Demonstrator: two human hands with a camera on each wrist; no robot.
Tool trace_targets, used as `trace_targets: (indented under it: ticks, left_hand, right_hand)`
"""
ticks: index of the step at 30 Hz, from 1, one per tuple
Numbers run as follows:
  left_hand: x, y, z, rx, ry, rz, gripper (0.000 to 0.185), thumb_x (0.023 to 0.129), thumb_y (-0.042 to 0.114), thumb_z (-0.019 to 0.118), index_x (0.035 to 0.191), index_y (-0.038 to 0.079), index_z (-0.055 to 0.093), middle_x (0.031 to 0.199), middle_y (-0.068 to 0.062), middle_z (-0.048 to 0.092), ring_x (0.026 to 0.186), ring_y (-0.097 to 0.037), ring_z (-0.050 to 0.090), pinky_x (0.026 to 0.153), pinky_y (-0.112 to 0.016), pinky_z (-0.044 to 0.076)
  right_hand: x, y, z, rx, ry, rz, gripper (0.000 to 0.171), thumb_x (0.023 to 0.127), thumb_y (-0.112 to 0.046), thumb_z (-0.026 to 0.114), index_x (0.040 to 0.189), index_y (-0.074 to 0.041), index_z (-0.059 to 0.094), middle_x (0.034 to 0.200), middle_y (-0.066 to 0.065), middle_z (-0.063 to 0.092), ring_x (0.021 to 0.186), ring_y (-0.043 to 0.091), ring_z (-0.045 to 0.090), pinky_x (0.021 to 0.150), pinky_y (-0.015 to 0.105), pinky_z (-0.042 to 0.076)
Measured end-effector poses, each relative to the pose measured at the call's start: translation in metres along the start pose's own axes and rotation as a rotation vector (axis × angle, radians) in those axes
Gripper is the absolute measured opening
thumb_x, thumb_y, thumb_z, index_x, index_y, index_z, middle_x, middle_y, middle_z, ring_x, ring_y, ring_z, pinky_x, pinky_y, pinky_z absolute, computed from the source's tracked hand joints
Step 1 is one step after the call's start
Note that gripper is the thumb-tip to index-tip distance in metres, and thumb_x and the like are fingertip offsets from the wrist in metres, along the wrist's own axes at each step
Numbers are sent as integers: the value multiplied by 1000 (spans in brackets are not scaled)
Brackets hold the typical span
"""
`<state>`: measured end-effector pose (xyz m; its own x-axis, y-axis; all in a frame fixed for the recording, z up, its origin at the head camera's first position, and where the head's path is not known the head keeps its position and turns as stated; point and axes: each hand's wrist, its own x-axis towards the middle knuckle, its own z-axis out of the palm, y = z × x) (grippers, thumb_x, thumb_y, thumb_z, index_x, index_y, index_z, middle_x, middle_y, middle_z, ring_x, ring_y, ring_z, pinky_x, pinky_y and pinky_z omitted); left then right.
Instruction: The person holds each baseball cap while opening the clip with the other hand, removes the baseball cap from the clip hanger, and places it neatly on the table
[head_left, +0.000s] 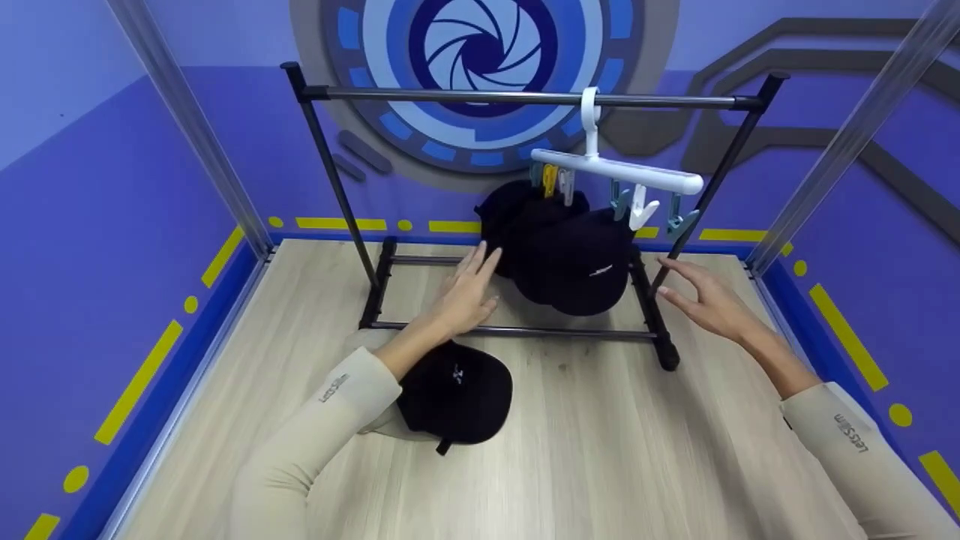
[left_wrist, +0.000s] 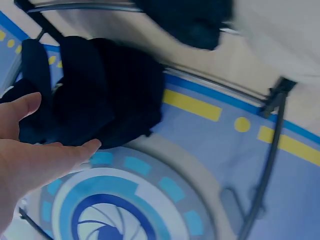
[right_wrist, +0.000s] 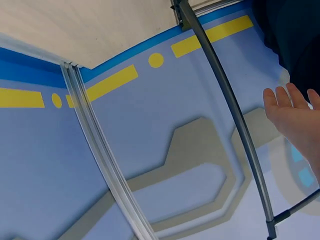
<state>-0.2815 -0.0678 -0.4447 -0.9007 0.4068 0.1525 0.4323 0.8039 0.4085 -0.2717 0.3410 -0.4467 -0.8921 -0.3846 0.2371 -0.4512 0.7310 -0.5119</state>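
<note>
Black caps point(head_left: 570, 255) hang from the clips of a white clip hanger point(head_left: 619, 174) hooked on the top bar of a black rack point(head_left: 517, 97). My left hand point(head_left: 469, 289) reaches flat toward the left side of the hanging caps point(left_wrist: 100, 95), fingers straight, holding nothing; its fingertips point(left_wrist: 90, 147) are at the caps' edge. My right hand point(head_left: 701, 296) hovers open to the right of the caps, near the rack's right upright point(right_wrist: 225, 100), empty. Another black cap point(head_left: 457, 394) lies on the wooden floor under my left forearm.
The rack's base bars point(head_left: 517, 330) lie on the pale wooden floor point(head_left: 600, 450). Clear posts point(head_left: 187, 120) stand at the back corners. Blue walls with yellow markings enclose the space.
</note>
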Motion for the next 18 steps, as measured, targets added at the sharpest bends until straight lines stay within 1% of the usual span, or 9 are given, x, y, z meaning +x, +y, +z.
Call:
trace_targets:
  ticks: [5,8,9,10,12,13,14,16,18]
  left_hand:
    - [15,18,1,103,80,20,79,101,21,63,164,13,17,170,-18,17,158,-33,19,128,-50,20]
    - [25,25,3,132,127,60,79,102,21,62,164,11,15,171,-17,15,158,-33,19,127,-50,23]
    - [28,28,4,138,138,81,79,102,21,62,164,11,15,171,-17,14,158,-32,19,127,-49,23]
    - [32,30,5,144,144,101,79,102,21,62,164,10,15,172,-17,12,159,-32,19,127,-49,24]
    - [39,35,7,162,156,151,79,101,21,63,164,9,17,172,-17,12,159,-32,19,126,-49,25]
    - [42,38,9,166,152,169,79,101,22,63,164,10,17,172,-16,11,159,-31,18,126,-48,25]
    - [45,40,10,166,148,187,78,101,23,62,164,10,17,172,-15,10,159,-30,17,127,-48,25]
    - [50,45,13,154,134,217,77,102,24,62,164,10,18,173,-14,10,159,-28,18,127,-47,25]
    - [54,49,15,125,115,233,77,102,25,61,164,10,18,173,-14,10,159,-27,18,127,-46,24]
  right_hand:
    - [10,-8,3,42,27,15,55,105,-20,58,152,2,43,154,31,43,143,53,37,114,70,29]
    - [18,-13,5,86,81,9,52,105,-17,58,151,3,44,151,31,46,139,50,43,111,68,34]
    - [21,-15,5,103,107,6,51,104,-16,58,150,3,46,151,30,48,137,48,46,110,64,38]
    - [23,-17,7,117,134,4,49,104,-15,58,149,3,47,150,29,49,133,45,49,109,57,42]
    - [28,-20,10,137,188,-5,47,104,-12,59,146,5,50,147,28,53,122,39,56,99,39,48]
    - [30,-22,12,138,211,-11,46,103,-12,60,145,5,51,146,27,55,119,38,57,94,32,48]
    - [33,-24,14,138,232,-16,45,103,-11,60,145,4,52,145,26,56,116,36,58,89,27,46]
    - [38,-27,18,146,266,-26,45,102,-11,61,144,4,53,144,25,57,116,37,59,88,28,47]
    - [42,-31,21,154,295,-36,45,102,-11,62,144,3,53,141,26,58,121,41,59,95,40,50]
